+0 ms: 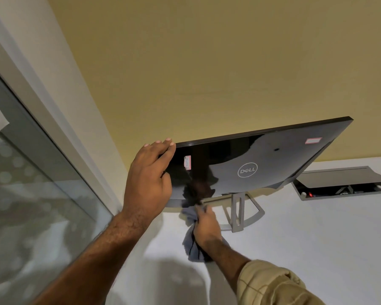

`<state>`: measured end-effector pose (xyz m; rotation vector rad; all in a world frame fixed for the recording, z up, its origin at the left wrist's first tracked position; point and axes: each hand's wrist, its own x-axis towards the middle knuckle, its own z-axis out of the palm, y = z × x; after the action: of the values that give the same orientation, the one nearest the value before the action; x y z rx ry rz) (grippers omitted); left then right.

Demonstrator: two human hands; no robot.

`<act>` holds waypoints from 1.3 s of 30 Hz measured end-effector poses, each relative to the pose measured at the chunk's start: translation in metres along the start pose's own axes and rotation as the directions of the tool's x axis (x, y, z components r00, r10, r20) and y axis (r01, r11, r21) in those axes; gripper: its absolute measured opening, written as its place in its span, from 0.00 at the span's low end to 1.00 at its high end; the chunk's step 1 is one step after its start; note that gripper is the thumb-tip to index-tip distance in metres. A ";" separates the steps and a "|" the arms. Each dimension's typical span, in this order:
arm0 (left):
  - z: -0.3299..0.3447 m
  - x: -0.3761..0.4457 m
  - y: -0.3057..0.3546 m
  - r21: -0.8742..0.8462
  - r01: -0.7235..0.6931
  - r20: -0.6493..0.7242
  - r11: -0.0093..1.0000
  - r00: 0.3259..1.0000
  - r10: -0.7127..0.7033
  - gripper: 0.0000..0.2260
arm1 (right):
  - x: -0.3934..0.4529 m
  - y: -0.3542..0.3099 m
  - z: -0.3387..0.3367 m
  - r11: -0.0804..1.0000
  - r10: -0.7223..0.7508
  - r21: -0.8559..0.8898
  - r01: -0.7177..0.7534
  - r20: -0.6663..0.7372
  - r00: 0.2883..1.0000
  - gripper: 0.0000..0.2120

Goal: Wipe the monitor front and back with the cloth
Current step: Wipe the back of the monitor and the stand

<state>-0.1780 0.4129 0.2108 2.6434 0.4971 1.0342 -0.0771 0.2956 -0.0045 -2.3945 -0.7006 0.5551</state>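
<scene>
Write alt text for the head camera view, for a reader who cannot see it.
A person's left hand grips the top corner of a monitor, its glossy black back facing the camera, while the right hand holds a grey cloth at its lower edge. The monitor's silver stand rests on a white desk against a yellow wall.

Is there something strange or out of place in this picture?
The lid of the desk cable box stands propped open, showing plugs inside. The monitor shows its back and leans, but the left hand grips its corner, while the right hand holds the cloth at its lower edge. No damage shows.
</scene>
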 end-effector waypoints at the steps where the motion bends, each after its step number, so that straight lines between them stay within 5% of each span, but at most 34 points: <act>1: 0.000 0.000 0.000 0.001 0.001 0.003 1.000 1.000 -0.001 0.29 | 0.001 0.001 -0.002 1.000 0.009 0.000 -0.009 -0.124 0.992 0.19; 3: 0.001 0.000 0.000 0.005 0.003 0.005 1.000 1.000 -0.003 0.29 | 0.004 0.007 -0.001 0.989 0.017 -0.141 -0.042 -0.171 0.985 0.23; 6: 0.002 0.000 0.000 0.006 0.003 -0.002 1.000 1.000 -0.003 0.29 | 0.005 0.018 0.011 0.913 0.058 -0.409 0.017 0.170 0.984 0.41; 11: 0.003 0.001 0.000 0.006 -0.004 -0.023 1.000 1.000 0.004 0.29 | -0.007 0.036 0.012 0.803 0.003 -0.574 0.161 0.273 0.962 0.43; 15: 0.006 0.002 0.000 -0.008 -0.006 -0.049 1.000 0.999 0.005 0.28 | -0.031 0.062 -0.003 0.740 -0.153 -0.601 0.303 0.288 0.945 0.37; 22: 0.008 0.002 0.002 -0.026 0.002 -0.096 1.000 0.995 -0.004 0.25 | -0.058 0.132 -0.047 0.716 -0.179 -0.621 0.319 0.278 0.944 0.43; 27: 0.009 0.003 0.009 -0.032 0.047 -0.155 0.998 0.987 -0.052 0.20 | -0.055 0.176 -0.085 0.789 -0.190 -0.512 0.340 0.323 0.927 0.31; 33: 0.010 0.011 0.025 -0.064 0.163 -0.238 0.985 0.956 -0.173 0.13 | -0.044 0.154 -0.113 0.891 0.177 -0.406 -0.204 -0.104 0.979 0.35; 36: 0.010 0.008 0.026 -0.062 0.171 -0.241 0.983 0.953 -0.182 0.14 | -0.039 0.157 -0.098 0.908 0.020 -0.419 0.017 0.083 0.996 0.36; 39: 0.011 0.008 0.030 -0.057 0.192 -0.242 0.980 0.949 -0.201 0.14 | -0.027 0.161 -0.104 0.817 0.043 -0.571 0.078 0.196 0.980 0.37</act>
<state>-0.1587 0.3877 0.2185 2.3879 0.7715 1.2998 0.0129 0.1251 -0.0214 -2.9124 -1.1114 0.6541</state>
